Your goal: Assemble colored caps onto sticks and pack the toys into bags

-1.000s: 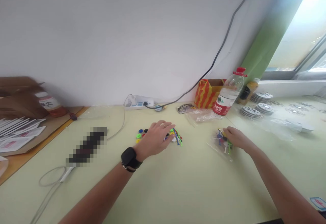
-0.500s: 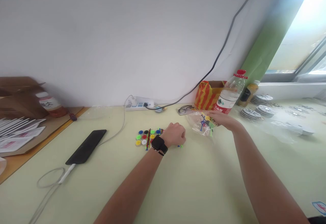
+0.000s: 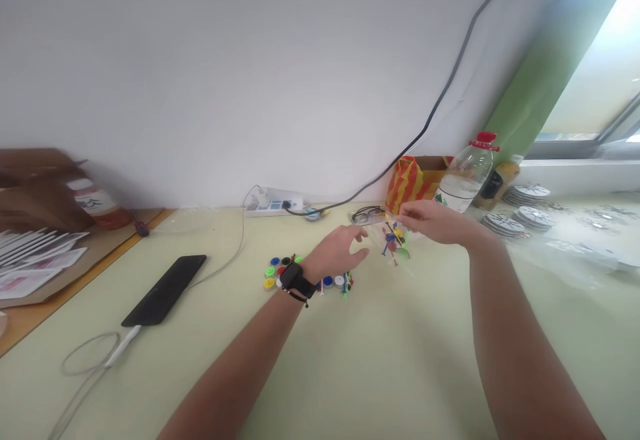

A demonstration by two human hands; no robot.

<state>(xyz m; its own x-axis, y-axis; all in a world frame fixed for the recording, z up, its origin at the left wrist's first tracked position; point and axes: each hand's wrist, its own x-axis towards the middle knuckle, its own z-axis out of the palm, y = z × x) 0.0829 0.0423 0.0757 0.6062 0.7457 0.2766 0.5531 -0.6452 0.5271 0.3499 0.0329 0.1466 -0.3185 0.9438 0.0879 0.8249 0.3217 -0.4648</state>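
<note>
My left hand (image 3: 337, 252), with a black watch on its wrist, hovers over the table with thumb and fingers apart and nothing between them. Beneath it and to its left are several round coloured discs (image 3: 271, 271) in rows, partly hidden by the hand and wrist. Small coloured sticks (image 3: 347, 285) lie beside the discs. My right hand (image 3: 425, 219) pinches the edge of a clear plastic bag (image 3: 406, 261). Blue, yellow, red and green small plastic pieces (image 3: 393, 239) show in the bag, just left of that hand.
At the back stand a power strip (image 3: 274, 203), a red-and-yellow striped bag (image 3: 407, 183) and a large bottle (image 3: 467, 172). A black phone (image 3: 165, 290) with a cable lies left. Stacks of white discs (image 3: 503, 225) stand right, and a cardboard box (image 3: 40, 183) is far left.
My left hand has opened from a curled shape and risen toward the bag, uncovering sticks and discs. My right hand has drawn the bag slightly left. The view has shifted a little.
</note>
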